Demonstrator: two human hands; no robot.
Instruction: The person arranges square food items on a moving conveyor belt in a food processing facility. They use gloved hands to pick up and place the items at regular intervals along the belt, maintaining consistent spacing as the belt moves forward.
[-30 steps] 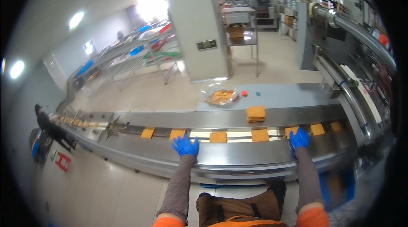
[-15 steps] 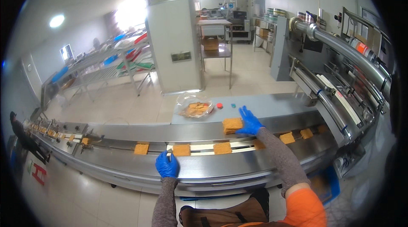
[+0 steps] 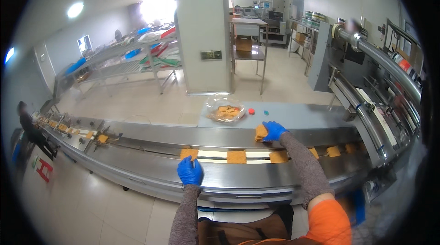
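Note:
My left hand (image 3: 189, 171), in a blue glove, is at the near edge of the conveyor channel. Its fingertips reach a square orange-brown cracker (image 3: 189, 153), and the fingers look slightly apart with nothing held between them. On the steel ledge beyond the channel, my right hand (image 3: 275, 131), gloved in blue too, closes round the right side of a stack of the same crackers (image 3: 261, 133). Between my arms, a cracker (image 3: 236, 156) and another cracker (image 3: 278, 156) lie spaced out on the pale conveyor belt (image 3: 212, 154). My right forearm hides part of the channel.
Behind the ledge sits a clear plastic bag (image 3: 228, 110) with cracker pieces, beside a red round object (image 3: 251, 111) and a small teal object (image 3: 266, 112). Roller machinery (image 3: 362, 103) rises at right. A person (image 3: 32, 128) stands at the line's far left end.
My view has shifted left. My right hand has gone from spread fingers beside the stack to a grip round it. The crackers have moved rightward relative to my left hand.

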